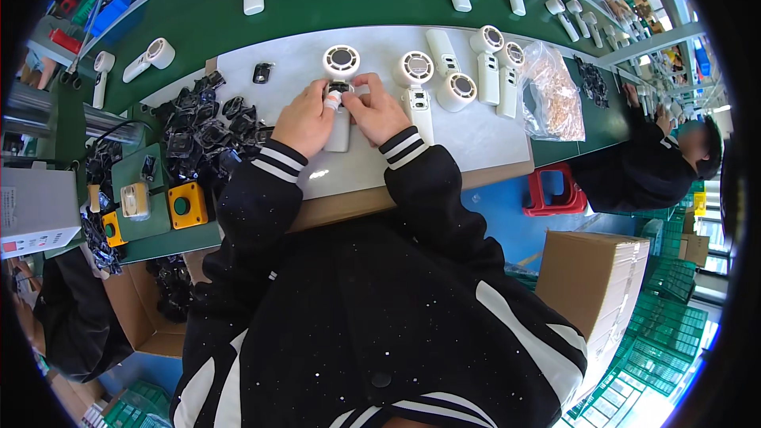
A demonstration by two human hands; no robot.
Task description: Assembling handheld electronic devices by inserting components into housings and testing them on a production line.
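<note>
A white handheld fan (341, 60) with a round grille head lies on the grey-white work sheet (476, 154), its handle toward me. My left hand (304, 120) is closed around the handle's left side; one fingertip there has a white and orange wrap. From the right, my right hand (377, 111) has thumb and fingers bent in a pinch at a small black plastic part (339, 85) just below the fan head. My fingers partly hide how that part sits on the handle. Another white fan (415, 70) lies just right of my right hand.
A heap of black plastic parts (194, 131) lies left of my hands, one loose black part (262, 72) beyond it. More white fans (488, 71) lie right, beside a clear plastic bag (552, 91). A yellow button box (188, 205) stands near left. A co-worker (654, 162) sits at right.
</note>
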